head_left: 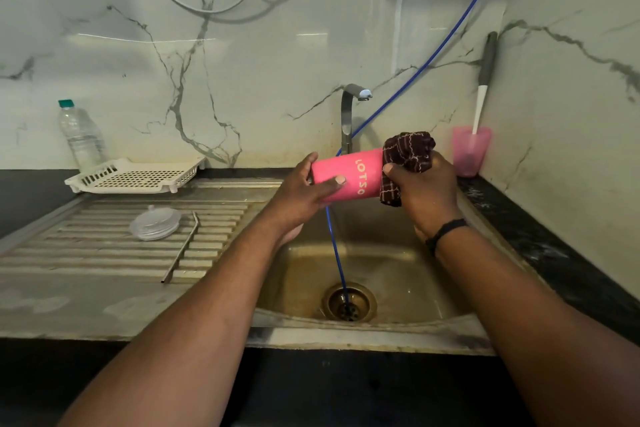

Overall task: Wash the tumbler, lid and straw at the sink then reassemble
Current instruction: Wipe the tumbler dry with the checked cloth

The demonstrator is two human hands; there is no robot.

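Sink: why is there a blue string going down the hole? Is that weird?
Yes, that stands out. A thin blue tube comes down along the wall, passes behind the pink tumbler and ends in the sink's drain. The basin also looks stained brownish. Nothing looks spilled or broken.

A black worktop is fitted with a steel sink and a ribbed drainboard. A clear lid and a metal straw are laid on the drainboard. A white perforated tray, a plastic water bottle and a pink cup are set along the back.
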